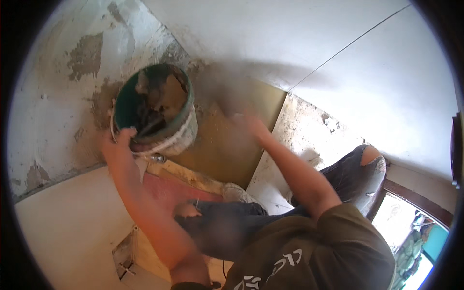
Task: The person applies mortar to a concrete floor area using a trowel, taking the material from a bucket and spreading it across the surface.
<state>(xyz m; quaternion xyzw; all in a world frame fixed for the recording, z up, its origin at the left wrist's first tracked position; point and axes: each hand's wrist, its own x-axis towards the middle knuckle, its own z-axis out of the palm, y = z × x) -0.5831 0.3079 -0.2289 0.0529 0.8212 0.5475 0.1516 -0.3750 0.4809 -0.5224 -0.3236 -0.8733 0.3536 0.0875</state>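
Observation:
My left hand (118, 140) grips the near left rim of a round bucket (186, 134), with the thumb over its edge. The bucket is green inside and smeared with pale plaster outside, and it leans so that its mouth faces me. Brownish plaster-like material (170, 95) clings to its inner far side, and dark shapes I cannot make out lie lower down. To the right of the bucket, my right hand (247, 126) is smeared by motion in front of an olive-brown panel. A blurred grey-brown shape extends beyond its fingers; whether it is a held tool I cannot tell.
A patchy wall (63, 96) with bare plaster spots rises behind the bucket. White board (309, 43) covers the upper right. Below are a brown board (227, 154), a reddish surface (164, 188) and my shoe (237, 193). A doorway or window opening (398, 217) shows at lower right.

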